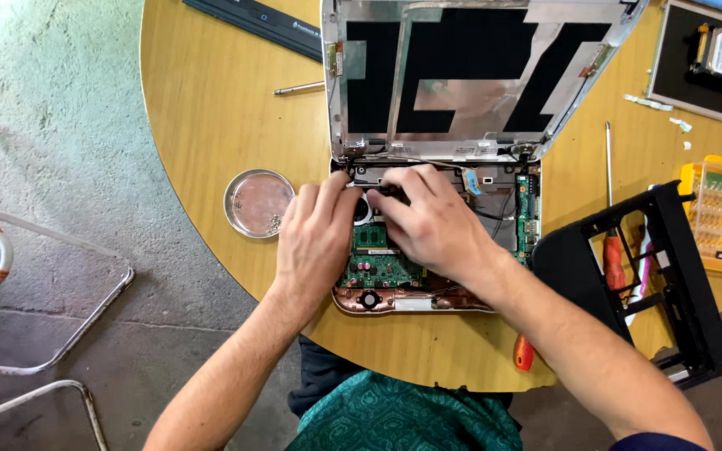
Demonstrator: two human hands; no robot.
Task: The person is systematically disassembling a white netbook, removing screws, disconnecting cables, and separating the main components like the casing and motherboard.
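Fingers [359,194] of both hands pinching, perhaps, a small black part by the hinge of the opened laptop [394,276] on the table [211,100]. Left hand [315,238], right hand [432,221] over bare board. Bezel [670,276] off, screws in dish [258,203]; board still seated.
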